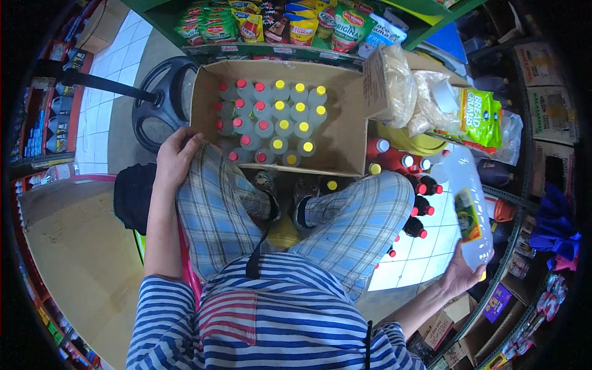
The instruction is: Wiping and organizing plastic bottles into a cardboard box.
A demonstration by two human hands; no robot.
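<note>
My right hand (461,270) grips a large clear plastic bottle (476,191) with a yellow-green label, at the right. The hand is around its lower end, where a bit of yellow cap shows. On my left knee rests my left hand (177,154), its fingers bent loosely beside the near left corner of an open cardboard box (345,80), with no object visible in it. Inside that box stand rows of clear bottles, with red-capped bottles (264,126) on the left and yellow-capped bottles (300,111) on the right.
Several dark bottles with red caps (423,206) stand on the tiled floor by my right knee. Bags of bread crumbs (481,117) lie beyond them. Sauce pouches (302,28) fill the shelf ahead. A black round stand base (161,98) and a large cardboard sheet (74,265) are at left.
</note>
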